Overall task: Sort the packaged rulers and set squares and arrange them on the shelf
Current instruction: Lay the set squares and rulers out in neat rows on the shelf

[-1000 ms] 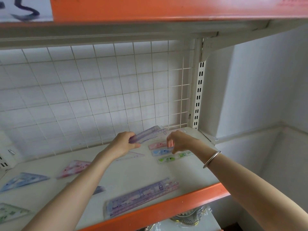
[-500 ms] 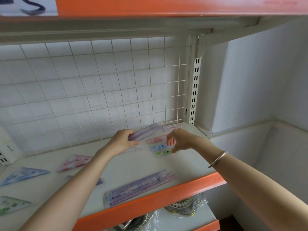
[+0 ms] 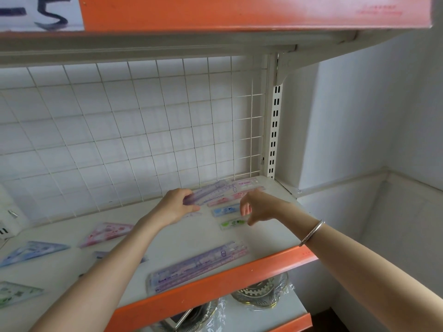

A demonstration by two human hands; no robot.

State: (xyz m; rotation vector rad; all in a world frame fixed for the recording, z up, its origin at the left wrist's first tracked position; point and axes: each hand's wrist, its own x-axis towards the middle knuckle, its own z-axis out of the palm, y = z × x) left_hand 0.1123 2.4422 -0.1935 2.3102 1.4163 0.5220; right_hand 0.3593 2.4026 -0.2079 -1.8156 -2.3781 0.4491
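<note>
My left hand (image 3: 176, 204) grips the near end of a purple packaged ruler (image 3: 213, 190) that slants toward the back right corner of the white shelf (image 3: 268, 236). Just right of it, my right hand (image 3: 257, 207) hovers with loosely curled fingers, holding nothing, over a row of short rulers: pink (image 3: 224, 200), blue (image 3: 225, 210) and green (image 3: 232, 223). Another pink ruler (image 3: 247, 182) lies against the back. A long purple ruler (image 3: 199, 265) lies near the front edge. Set squares lie to the left: pink (image 3: 106, 233), blue (image 3: 33, 251) and green (image 3: 16, 292).
A white wire grid (image 3: 134, 130) backs the shelf, with a slotted upright (image 3: 274, 130) at its right end. The orange front lip (image 3: 215, 281) runs along the near edge. An upper shelf (image 3: 215, 13) hangs overhead. Wrapped metal dishes (image 3: 261, 293) sit on the shelf below.
My left hand has brought the purple ruler lower, nearer the shelf at the back. My right hand has drawn slightly back and right, uncovering more of the short rulers.
</note>
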